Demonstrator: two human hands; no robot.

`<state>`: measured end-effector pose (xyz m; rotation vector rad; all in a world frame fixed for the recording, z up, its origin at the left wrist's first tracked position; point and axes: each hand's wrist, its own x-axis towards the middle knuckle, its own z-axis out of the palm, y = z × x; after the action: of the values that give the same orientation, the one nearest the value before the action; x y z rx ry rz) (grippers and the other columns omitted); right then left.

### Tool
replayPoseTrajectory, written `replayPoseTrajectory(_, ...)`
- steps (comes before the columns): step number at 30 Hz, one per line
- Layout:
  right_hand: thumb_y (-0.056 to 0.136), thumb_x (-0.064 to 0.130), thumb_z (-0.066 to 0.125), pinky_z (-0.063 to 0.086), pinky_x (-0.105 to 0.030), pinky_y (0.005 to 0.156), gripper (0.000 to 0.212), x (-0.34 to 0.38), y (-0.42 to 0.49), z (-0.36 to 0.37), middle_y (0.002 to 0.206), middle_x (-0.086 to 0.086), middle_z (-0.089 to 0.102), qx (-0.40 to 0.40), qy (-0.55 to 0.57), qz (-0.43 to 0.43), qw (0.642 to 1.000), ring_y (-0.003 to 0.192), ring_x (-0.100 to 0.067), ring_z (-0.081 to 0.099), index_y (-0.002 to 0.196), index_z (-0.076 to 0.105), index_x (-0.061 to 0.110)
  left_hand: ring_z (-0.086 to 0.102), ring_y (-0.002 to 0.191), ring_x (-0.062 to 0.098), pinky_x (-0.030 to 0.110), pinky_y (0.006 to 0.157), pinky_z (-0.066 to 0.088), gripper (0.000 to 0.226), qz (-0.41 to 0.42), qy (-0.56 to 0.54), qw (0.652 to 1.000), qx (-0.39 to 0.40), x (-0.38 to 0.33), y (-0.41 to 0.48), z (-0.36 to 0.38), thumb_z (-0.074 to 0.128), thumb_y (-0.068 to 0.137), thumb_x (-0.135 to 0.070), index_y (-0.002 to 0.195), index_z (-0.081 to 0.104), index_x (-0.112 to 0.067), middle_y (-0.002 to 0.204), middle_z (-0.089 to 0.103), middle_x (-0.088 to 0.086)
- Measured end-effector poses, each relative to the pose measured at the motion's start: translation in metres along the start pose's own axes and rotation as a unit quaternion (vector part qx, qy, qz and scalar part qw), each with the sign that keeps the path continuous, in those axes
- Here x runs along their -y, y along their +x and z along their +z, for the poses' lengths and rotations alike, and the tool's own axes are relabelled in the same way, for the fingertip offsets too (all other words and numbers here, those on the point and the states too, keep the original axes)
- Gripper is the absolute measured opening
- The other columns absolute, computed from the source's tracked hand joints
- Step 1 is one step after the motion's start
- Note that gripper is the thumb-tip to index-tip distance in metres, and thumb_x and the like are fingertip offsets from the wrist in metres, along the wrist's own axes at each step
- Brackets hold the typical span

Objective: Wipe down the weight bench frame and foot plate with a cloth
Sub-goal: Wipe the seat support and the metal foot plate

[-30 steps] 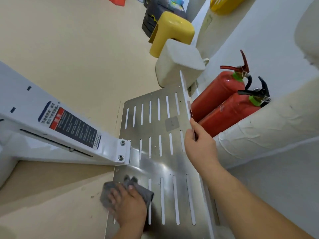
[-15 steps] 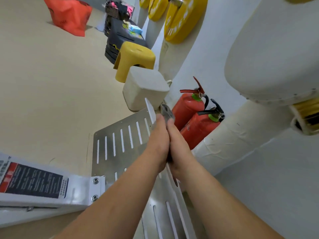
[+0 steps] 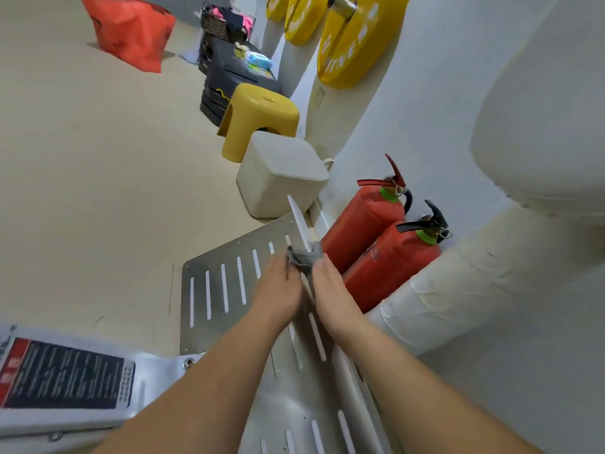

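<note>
A second ago the left hand (image 3: 278, 290) was rubbing the cloth (image 3: 306, 255) on the plate's near corner by the frame bracket while the right hand (image 3: 334, 296) held the raised lip alone. Since then the left hand has carried the cloth up to that lip, and both hands have slid along it toward its far end. Well to the left of the fingers and nearer the person lies the white frame (image 3: 65, 381) with its dark label, bolted to the plate (image 3: 222, 280), whose slotted face spreads out just left of the left knuckles. The left fingers are curled and grasp the cloth from the plate side. The cloth sits bunched at the fingertips of both hands, draped over the thin upright lip so that it covers both faces at once. That is likely why it is held folded here and not flat. The right fingers close on the cloth from the wall side, one tip showing against the grey fabric, so the lip is squeezed between the two hands. The grip looks chosen so that one pass along the edge cleans both sides. Just right of the right fingers, nearly touching the cloth, lie two extinguishers (image 3: 376, 244) wedged between the plate and the wall. They leave little room on that side, so the right hand probably has to stay tucked close to the lip. A short bare stretch of lip runs on beyond the fingertips, not yet covered.
</note>
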<state>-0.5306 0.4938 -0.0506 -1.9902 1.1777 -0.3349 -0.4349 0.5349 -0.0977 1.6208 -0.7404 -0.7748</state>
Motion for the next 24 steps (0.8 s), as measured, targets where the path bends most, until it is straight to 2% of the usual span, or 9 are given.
replayPoseTrajectory(1, 0.098, 0.059, 0.021, 0.013, -0.041, 0.128, 0.073, 0.0, 0.009, 0.001, 0.168, 0.003, 0.025, -0.001, -0.001, 0.007, 1.0, 0.155, -0.009, 0.018, 0.163, 0.02, 0.027, 0.052, 0.132, 0.024, 0.043, 0.11, 0.042, 0.04, 0.003, 0.03, 0.999, 0.02, 0.013, 0.002, 0.0, 0.032, 0.108, -0.039, 0.138, 0.055, -0.024, 0.14, 0.057, 0.004)
replayPoseTrajectory(3, 0.104, 0.048, 0.025, 0.015, -0.042, 0.128, 0.064, 0.002, 0.026, 0.0, 0.169, 0.001, 0.021, -0.006, -0.005, 0.024, 1.0, 0.155, -0.014, 0.019, 0.164, 0.017, 0.027, 0.029, 0.152, 0.027, 0.046, 0.123, 0.027, 0.057, -0.013, 0.101, 0.993, 0.062, 0.033, 0.008, -0.001, 0.031, 0.108, -0.05, 0.158, 0.036, -0.025, 0.165, 0.033, 0.008)
replayPoseTrajectory(7, 0.108, 0.034, 0.032, 0.02, -0.038, 0.125, 0.058, 0.018, 0.067, 0.0, 0.168, -0.006, 0.021, 0.002, -0.066, 0.017, 0.998, 0.152, -0.025, 0.026, 0.163, 0.018, 0.02, -0.001, 0.159, 0.032, 0.058, 0.125, 0.009, 0.073, -0.086, 0.256, 0.955, 0.122, 0.061, 0.02, 0.005, 0.022, 0.1, -0.071, 0.163, 0.009, -0.037, 0.173, -0.001, 0.007)
replayPoseTrajectory(10, 0.107, 0.034, 0.033, 0.026, -0.035, 0.119, 0.057, 0.03, 0.1, 0.002, 0.164, -0.006, 0.027, 0.017, -0.092, 0.011, 0.996, 0.148, -0.027, 0.032, 0.162, 0.02, 0.021, -0.02, 0.157, 0.024, 0.061, 0.125, 0.002, 0.076, -0.093, 0.26, 0.953, 0.12, 0.082, 0.018, 0.017, 0.022, 0.096, -0.077, 0.159, -0.011, -0.05, 0.17, -0.023, -0.005)
replayPoseTrajectory(15, 0.108, 0.026, 0.036, 0.034, -0.031, 0.106, 0.05, 0.058, 0.154, 0.008, 0.149, -0.009, 0.044, 0.021, -0.083, 0.0, 0.996, 0.131, -0.027, 0.046, 0.156, 0.03, 0.018, -0.026, 0.155, 0.018, 0.058, 0.125, -0.005, 0.076, -0.089, 0.235, 0.962, 0.104, 0.095, 0.017, 0.02, 0.026, 0.094, -0.08, 0.155, -0.012, -0.057, 0.166, -0.03, -0.014)
replayPoseTrajectory(17, 0.108, 0.025, 0.036, 0.031, -0.027, 0.099, 0.049, 0.066, 0.168, 0.008, 0.149, -0.009, 0.044, 0.03, -0.083, -0.004, 0.996, 0.126, -0.026, 0.046, 0.155, 0.03, 0.017, -0.026, 0.155, 0.018, 0.058, 0.125, -0.005, 0.076, -0.088, 0.227, 0.964, 0.106, 0.095, 0.018, 0.019, 0.027, 0.093, -0.081, 0.155, -0.012, -0.058, 0.166, -0.029, -0.014)
replayPoseTrajectory(20, 0.108, 0.027, 0.034, 0.031, -0.028, 0.099, 0.049, 0.067, 0.164, 0.007, 0.15, -0.004, 0.044, 0.043, -0.062, -0.021, 0.997, 0.123, -0.019, 0.044, 0.157, 0.028, 0.021, -0.024, 0.155, 0.018, 0.058, 0.126, -0.004, 0.077, -0.082, 0.226, 0.965, 0.107, 0.096, 0.018, 0.017, 0.029, 0.094, -0.08, 0.155, -0.01, -0.058, 0.167, -0.028, -0.014)
replayPoseTrajectory(22, 0.109, 0.029, 0.035, 0.029, -0.026, 0.102, 0.052, 0.058, 0.145, 0.004, 0.149, 0.004, 0.04, 0.039, -0.049, -0.028, 0.998, 0.129, -0.015, 0.04, 0.16, 0.023, 0.025, -0.023, 0.156, 0.019, 0.059, 0.126, -0.002, 0.077, -0.083, 0.223, 0.965, 0.108, 0.095, 0.018, 0.016, 0.03, 0.094, -0.08, 0.156, -0.009, -0.057, 0.168, -0.026, -0.013)
replayPoseTrajectory(24, 0.108, 0.035, 0.037, 0.028, -0.03, 0.113, 0.057, 0.043, 0.122, 0.002, 0.16, 0.003, 0.034, 0.037, -0.053, -0.034, 0.997, 0.144, -0.016, 0.034, 0.161, 0.019, 0.03, -0.022, 0.156, 0.019, 0.059, 0.125, -0.001, 0.077, -0.084, 0.221, 0.966, 0.106, 0.094, 0.018, 0.016, 0.03, 0.094, -0.08, 0.156, -0.008, -0.057, 0.168, -0.025, -0.012)
